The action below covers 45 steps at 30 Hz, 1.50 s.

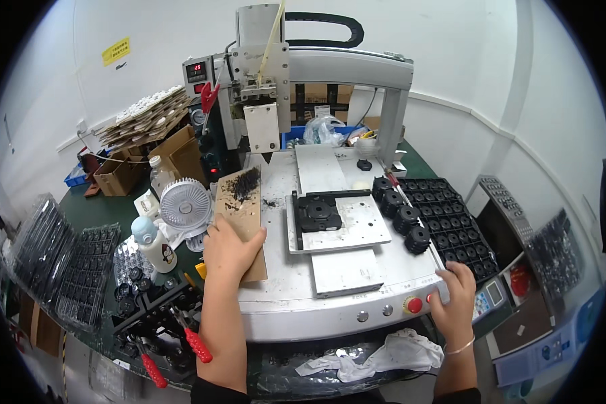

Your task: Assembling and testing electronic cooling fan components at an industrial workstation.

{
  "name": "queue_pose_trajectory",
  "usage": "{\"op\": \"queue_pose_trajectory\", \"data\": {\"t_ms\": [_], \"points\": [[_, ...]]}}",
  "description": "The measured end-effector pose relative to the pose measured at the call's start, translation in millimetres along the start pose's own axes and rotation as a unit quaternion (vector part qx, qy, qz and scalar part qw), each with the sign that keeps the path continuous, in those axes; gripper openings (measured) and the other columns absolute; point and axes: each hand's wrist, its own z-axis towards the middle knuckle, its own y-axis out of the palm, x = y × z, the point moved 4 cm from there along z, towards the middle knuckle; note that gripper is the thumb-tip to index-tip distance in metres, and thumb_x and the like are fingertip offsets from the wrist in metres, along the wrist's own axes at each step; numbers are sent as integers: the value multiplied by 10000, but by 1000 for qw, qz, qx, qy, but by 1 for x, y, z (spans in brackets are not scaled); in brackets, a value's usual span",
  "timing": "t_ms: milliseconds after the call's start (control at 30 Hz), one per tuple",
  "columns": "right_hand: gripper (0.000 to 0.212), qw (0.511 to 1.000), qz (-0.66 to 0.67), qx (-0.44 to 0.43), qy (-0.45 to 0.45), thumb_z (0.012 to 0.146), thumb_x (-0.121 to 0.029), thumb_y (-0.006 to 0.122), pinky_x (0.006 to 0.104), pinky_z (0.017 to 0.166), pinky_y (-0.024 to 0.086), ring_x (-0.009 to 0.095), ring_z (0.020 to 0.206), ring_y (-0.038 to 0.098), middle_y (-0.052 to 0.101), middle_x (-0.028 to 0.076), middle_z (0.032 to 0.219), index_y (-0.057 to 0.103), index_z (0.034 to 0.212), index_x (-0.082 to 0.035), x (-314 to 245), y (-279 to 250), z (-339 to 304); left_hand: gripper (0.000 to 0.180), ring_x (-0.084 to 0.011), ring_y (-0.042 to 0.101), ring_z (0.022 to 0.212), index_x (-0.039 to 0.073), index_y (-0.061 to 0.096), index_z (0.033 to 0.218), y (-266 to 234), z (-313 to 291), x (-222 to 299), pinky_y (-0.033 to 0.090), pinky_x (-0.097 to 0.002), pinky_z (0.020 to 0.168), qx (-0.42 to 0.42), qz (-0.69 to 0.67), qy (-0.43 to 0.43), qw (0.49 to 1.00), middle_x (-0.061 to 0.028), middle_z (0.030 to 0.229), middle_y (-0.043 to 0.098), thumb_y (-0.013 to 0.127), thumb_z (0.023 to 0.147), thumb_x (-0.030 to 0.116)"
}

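Observation:
My left hand (232, 249) lies across a strip of brown cardboard (252, 269) on the left side of the white machine bed (283, 276). Its thumb is spread toward the strip's right edge, its fingers over the left edge. Black shavings (242, 183) are heaped at the strip's far end. My right hand (456, 299) is at the bed's front right corner, fingers apart, the thumb by a button at the panel's end; contact is unclear. Left of it sits a red push button (413, 305). Mid-bed, a black square part (318, 214) rests in a metal fixture plate (363, 229).
Several round black parts (405, 219) line the bed's right side, beside a black tray (451, 222) of similar parts. A gantry (343, 71) spans overhead. Left stand a white fan (185, 204), a bottle (156, 250) and a red-handled clamp fixture (155, 303). A white cloth (384, 357) lies in front.

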Motion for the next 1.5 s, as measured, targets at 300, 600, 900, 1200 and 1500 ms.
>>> {"op": "queue_pose_trajectory", "data": {"t_ms": [300,600,900,1200,1500], "points": [[603,979,4,-141,148,764,-215,689,414,840,478,394,929,608,628,229,971,461,1243,73,28,53,98,1038,-390,533,1114,-87,337,1346,14,-15,16,478,-455,903,-114,101,34,988,-281,1231,503,718,662,594],[534,993,-32,-84,72,722,-222,736,412,788,475,354,867,594,615,185,910,555,1152,38,21,60,98,1007,-411,565,1078,-83,377,1304,13,-13,16,490,-445,899,-108,110,39,987,-281,1165,548,734,646,591],[394,989,-65,-120,-65,682,-203,768,395,846,436,310,947,529,584,150,947,643,1001,-9,-5,61,77,979,-408,576,1069,-92,400,1273,17,-8,16,512,-440,863,-112,122,48,985,-292,1152,547,729,654,592],[240,965,-126,-185,-136,745,-169,740,349,666,483,277,742,581,597,94,854,580,857,-30,-5,66,77,954,-413,543,1120,-96,442,1239,17,-12,17,485,-440,912,-112,125,41,985,-309,1193,514,704,674,627],[168,723,656,-27,217,965,-239,556,215,448,348,86,476,371,404,-41,633,508,903,-90,-41,72,197,1017,-412,504,1176,-102,409,1294,18,-16,12,456,-443,951,-87,135,35,986,-309,1248,483,661,696,680]]}}
